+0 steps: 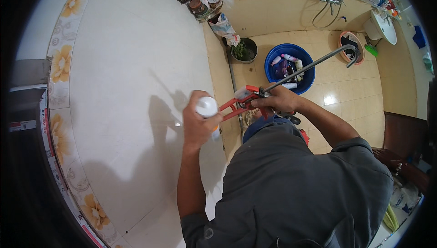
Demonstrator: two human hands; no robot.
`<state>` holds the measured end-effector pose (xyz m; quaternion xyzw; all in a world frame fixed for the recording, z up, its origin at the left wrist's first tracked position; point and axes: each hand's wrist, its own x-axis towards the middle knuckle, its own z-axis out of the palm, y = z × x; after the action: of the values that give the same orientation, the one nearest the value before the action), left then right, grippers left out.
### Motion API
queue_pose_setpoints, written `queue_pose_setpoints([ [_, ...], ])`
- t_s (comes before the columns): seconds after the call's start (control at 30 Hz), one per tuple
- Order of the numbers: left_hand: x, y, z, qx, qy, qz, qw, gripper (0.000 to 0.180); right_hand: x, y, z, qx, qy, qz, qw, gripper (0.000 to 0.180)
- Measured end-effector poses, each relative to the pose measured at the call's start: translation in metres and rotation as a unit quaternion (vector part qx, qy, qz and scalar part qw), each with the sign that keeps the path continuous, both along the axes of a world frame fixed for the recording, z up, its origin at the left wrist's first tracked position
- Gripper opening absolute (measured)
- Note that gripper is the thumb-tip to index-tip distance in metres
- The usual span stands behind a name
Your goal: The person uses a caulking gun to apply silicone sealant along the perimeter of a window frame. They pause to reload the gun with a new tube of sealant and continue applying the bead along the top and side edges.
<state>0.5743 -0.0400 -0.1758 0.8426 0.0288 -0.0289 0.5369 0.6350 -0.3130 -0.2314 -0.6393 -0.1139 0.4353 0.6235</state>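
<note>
Early on, as far as I can judge: both parts are in hand, not joined up. Tube (207, 106) is in my left hand (195, 123), fingers and thumb curled round its side, round white end facing up at the camera. A bit of orange and white shows under my hand; I take it as the same tube, but my fingers cover most of it. Right hand (280, 100) is wrapped round the body of the red gun (247, 93); can't tell whether any finger is on the trigger. Steel rod (314, 60) sticks a long way out the back, hooked end up over the floor side, so I read it as drawn back: that part looks done. Red frame arms run from my right hand to just beside the tube. Whether they touch it or stop short, can't tell. Tube looks crosswise to the frame, not lying in it, so seating is the bit I'd call not done. Can't see the tip, so no word on whether it's cut. White wall (132, 43) beside my left hand, blue tub (267, 69) on the floor beyond the gun.
</note>
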Motion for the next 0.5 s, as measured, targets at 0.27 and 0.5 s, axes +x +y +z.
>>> queue_pose_setpoints([
  [0.27,-0.004,-0.028,-0.006,0.183,-0.034,-0.131,0.974,0.032,0.007,-0.006,0.019,-0.107,-0.112,0.167,0.974,0.038],
  [0.5,-0.030,-0.041,-0.019,0.243,-0.080,-0.218,0.942,0.020,-0.004,-0.010,0.000,0.005,-0.240,0.245,0.939,0.036],
])
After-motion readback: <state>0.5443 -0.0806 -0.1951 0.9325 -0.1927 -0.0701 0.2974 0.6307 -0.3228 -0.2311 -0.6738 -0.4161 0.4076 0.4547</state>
